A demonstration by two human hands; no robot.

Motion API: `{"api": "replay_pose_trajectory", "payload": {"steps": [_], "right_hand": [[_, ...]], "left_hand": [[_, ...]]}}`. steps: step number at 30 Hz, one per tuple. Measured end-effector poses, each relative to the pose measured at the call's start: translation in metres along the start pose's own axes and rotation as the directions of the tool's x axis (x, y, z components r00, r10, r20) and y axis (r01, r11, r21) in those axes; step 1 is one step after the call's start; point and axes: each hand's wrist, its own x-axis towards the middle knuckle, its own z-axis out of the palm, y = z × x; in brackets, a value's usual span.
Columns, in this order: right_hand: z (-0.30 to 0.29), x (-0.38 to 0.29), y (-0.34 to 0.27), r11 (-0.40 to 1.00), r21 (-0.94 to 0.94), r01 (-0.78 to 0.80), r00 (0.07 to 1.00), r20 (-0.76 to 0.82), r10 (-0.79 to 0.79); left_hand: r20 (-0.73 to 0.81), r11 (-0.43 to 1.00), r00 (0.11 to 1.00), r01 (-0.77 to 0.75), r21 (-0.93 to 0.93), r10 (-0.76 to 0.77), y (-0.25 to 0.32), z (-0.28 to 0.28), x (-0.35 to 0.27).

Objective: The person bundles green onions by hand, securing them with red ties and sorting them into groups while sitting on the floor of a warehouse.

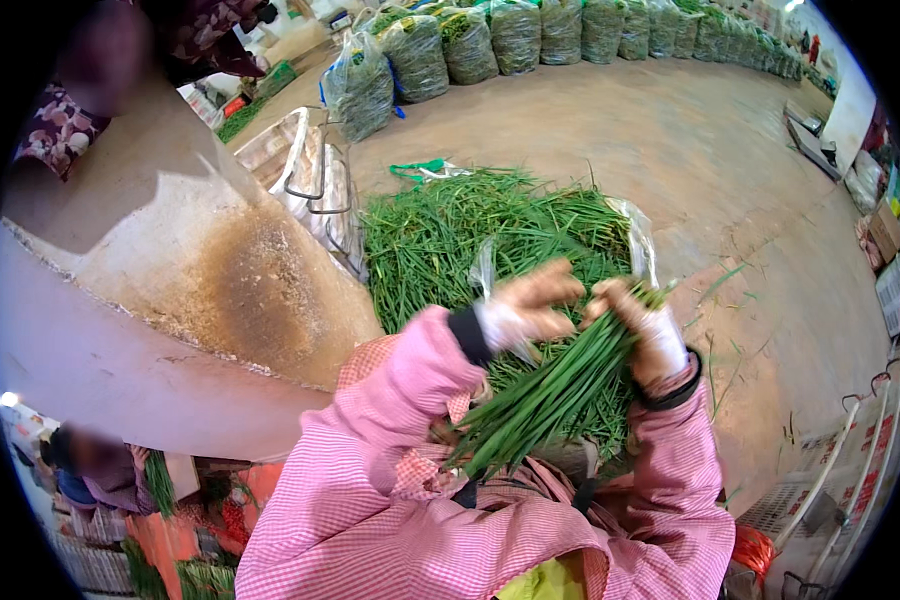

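Observation:
My right hand (630, 319) grips a bunch of long green leaf stalks (551, 397), probably garlic chives, near their pale cut ends. The leaves hang down and left toward my lap. To the left, my left hand (536, 300) is blurred, its fingers spread apart with nothing visible in them. It hovers beside the bunch, above a large heap of loose green stalks (450, 232). White wrapping shows around both wrists. A white plastic sheet edge (637, 232) sticks out from the heap's right side.
A stained wall (270, 285) rises at the left, with white plastic crates (300, 150) by it. Filled clear bags (521, 37) line the far floor. More crates (832, 465) stand at the right. Two other people (105, 465) are at the left, one at the top, one lower down.

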Motion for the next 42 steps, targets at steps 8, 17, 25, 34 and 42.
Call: {"api": "replay_pose_trajectory", "payload": {"steps": [8, 17, 25, 34, 42], "right_hand": [[-0.015, -0.002, 0.034, 0.992, 0.116, -0.056, 0.996, -0.059, 0.063], [-0.12, 0.035, 0.022, 0.507, -0.859, 0.074, 0.992, 0.013, -0.123], [-0.001, 0.021, 0.037, 0.673, -0.693, 0.258, 0.886, 0.448, 0.121], [0.003, -0.01, 0.123, 0.821, -0.57, 0.013, 0.993, 0.104, 0.057], [-0.011, -0.018, 0.102, 0.707, 0.147, -0.692, 0.626, 0.611, 0.486]], "left_hand": [[0.23, 0.747, 0.874, 0.486, -0.454, -0.429, -0.059, 0.057, -0.035], [0.39, 0.725, 0.822, 0.558, -0.404, -0.415, -0.071, 0.035, -0.041], [0.091, 0.778, 0.832, 0.545, -0.311, -0.547, -0.038, 0.024, -0.027], [-0.513, 0.777, 0.759, -0.015, -0.629, -0.401, -0.038, -0.014, 0.012], [0.017, 0.961, 0.998, -0.048, -0.272, 0.054, -0.051, -0.049, -0.026]]}}
